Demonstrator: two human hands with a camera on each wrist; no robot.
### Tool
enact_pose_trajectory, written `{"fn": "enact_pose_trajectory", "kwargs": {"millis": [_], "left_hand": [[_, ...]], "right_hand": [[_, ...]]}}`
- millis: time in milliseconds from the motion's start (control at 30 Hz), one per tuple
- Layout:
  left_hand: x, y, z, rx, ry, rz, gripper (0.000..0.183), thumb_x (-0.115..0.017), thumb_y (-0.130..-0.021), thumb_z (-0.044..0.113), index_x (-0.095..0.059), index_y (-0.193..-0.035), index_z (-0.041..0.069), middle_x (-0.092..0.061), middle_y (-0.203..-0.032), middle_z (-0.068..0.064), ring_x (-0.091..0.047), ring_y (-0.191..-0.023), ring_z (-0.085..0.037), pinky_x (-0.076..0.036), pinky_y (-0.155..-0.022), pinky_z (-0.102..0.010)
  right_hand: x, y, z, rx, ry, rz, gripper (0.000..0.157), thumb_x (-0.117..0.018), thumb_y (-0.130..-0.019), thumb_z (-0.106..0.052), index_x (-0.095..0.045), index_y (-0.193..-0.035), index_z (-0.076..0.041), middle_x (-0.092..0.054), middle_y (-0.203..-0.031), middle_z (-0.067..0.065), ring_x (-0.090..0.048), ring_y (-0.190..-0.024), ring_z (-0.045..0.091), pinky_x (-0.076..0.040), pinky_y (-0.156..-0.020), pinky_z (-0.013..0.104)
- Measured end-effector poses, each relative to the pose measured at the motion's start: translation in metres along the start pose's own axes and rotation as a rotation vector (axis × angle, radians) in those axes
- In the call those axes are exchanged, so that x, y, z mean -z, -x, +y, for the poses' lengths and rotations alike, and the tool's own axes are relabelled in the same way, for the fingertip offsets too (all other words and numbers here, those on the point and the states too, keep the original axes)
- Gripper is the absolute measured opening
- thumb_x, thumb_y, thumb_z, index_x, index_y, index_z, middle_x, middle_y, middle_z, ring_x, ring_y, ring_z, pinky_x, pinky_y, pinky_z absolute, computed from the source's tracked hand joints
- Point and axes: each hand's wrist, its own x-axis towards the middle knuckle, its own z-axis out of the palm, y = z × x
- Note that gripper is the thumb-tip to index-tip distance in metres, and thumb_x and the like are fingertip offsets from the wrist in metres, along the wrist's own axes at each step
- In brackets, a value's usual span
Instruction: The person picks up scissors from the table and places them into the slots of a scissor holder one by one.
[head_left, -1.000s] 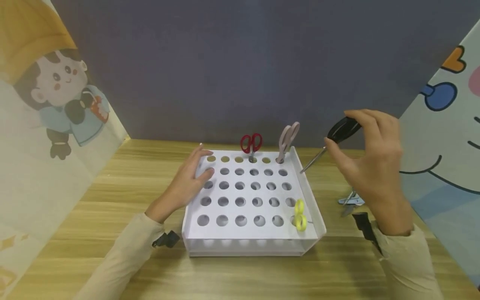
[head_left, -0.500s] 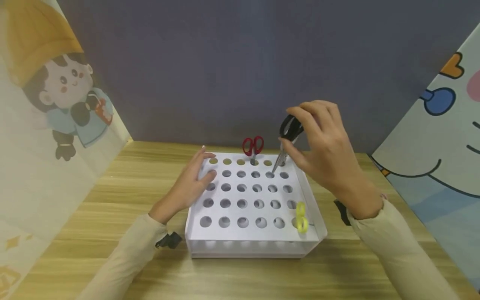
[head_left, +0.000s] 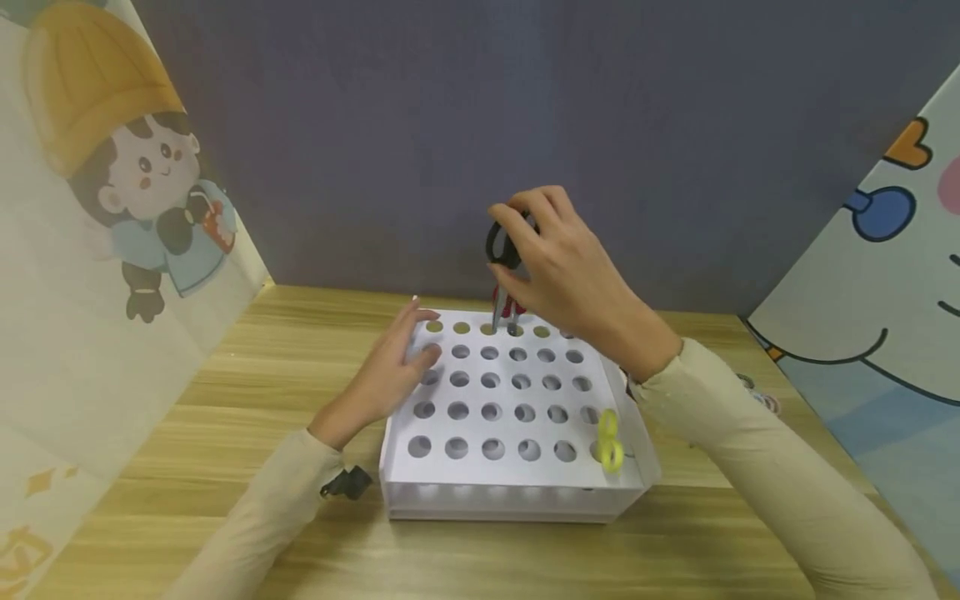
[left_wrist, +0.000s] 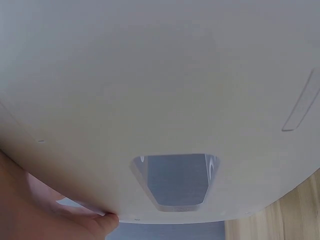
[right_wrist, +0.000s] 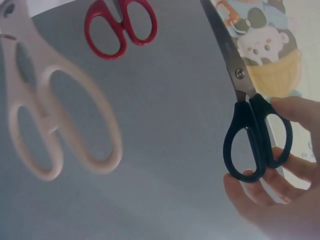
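My right hand (head_left: 570, 262) pinches black-handled scissors (right_wrist: 245, 114) by the finger loops, blades pointing down. In the head view the tips are at the third hole from the left in the back row of a white rack (head_left: 475, 429); whether they have entered it I cannot tell. Red scissors (right_wrist: 124, 25) stand one hole to the right, partly behind my hand in the head view. Pale pink scissors (right_wrist: 49, 120) show large in the right wrist view. Yellow-handled scissors (head_left: 608, 437) sit at the front right corner hole. My left hand (head_left: 382, 375) rests on the rack's left edge, fingers spread.
Small objects (head_left: 761, 402) lie on the wooden table (head_left: 300, 350) to the right of the rack, partly behind my right sleeve. A dark grey wall (head_left: 420, 150) rises behind the rack. Printed panels (head_left: 90, 250) stand at both sides.
My right hand has carried the black scissors leftward from beyond the rack's right side to its back row, turning the blades more upright. My left hand has stayed on the rack's edge.
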Motion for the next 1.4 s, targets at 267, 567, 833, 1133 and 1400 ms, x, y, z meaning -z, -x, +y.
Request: {"fn": "enact_pose_trajectory", "kwargs": {"millis": [267,567,833,1133,1400], "left_hand": [[0.0,0.0,0.002,-0.018,-0.011,0.012,0.045,-0.059,-0.097,0.016,-0.049,-0.139,0.006,-0.02,-0.163,-0.02,-0.02,-0.148,-0.04,-0.018,-0.12,-0.057],[-0.002,0.001,0.002,-0.042,-0.017,0.022,0.045,-0.058,-0.095,0.015,-0.049,-0.138,0.004,-0.023,-0.161,-0.022,-0.022,-0.148,-0.04,-0.02,-0.119,-0.057],[-0.003,0.0,0.0,-0.05,-0.031,0.02,0.042,-0.057,-0.096,0.018,-0.051,-0.135,0.005,-0.022,-0.161,-0.022,-0.021,-0.148,-0.041,-0.02,-0.118,-0.061],[-0.002,0.0,0.0,-0.036,-0.046,0.01,0.04,-0.057,-0.097,0.018,-0.051,-0.135,0.007,-0.021,-0.162,-0.02,-0.019,-0.149,-0.039,-0.019,-0.117,-0.063],[-0.002,0.0,0.002,-0.002,-0.047,-0.003,0.045,-0.058,-0.098,0.019,-0.049,-0.141,0.008,-0.017,-0.164,-0.016,-0.019,-0.149,-0.041,-0.017,-0.116,-0.066]], "right_hand": [[-0.034,-0.028,-0.002,0.002,0.0,-0.051,0.04,-0.074,-0.088,-0.018,-0.059,-0.121,-0.001,-0.058,-0.115,0.017,-0.05,-0.111,0.034,-0.052,-0.086,0.042],[-0.067,-0.034,-0.008,0.004,0.072,-0.231,0.041,-0.071,-0.09,-0.018,-0.054,-0.125,-0.004,-0.056,-0.118,0.016,-0.05,-0.111,0.034,-0.055,-0.078,0.041],[-0.081,-0.024,-0.016,-0.027,0.143,-0.492,0.048,-0.067,-0.094,-0.024,-0.047,-0.135,-0.01,-0.054,-0.126,0.014,-0.049,-0.114,0.033,-0.054,-0.077,0.041],[-0.089,-0.012,-0.022,-0.016,0.127,-0.642,0.041,-0.069,-0.094,-0.025,-0.058,-0.129,-0.009,-0.058,-0.125,0.014,-0.051,-0.113,0.032,-0.055,-0.085,0.044],[-0.087,-0.004,-0.016,-0.063,-0.004,-0.645,0.034,-0.063,-0.092,-0.007,-0.061,-0.126,-0.01,-0.062,-0.112,0.011,-0.058,-0.103,0.029,-0.057,-0.078,0.041]]}}
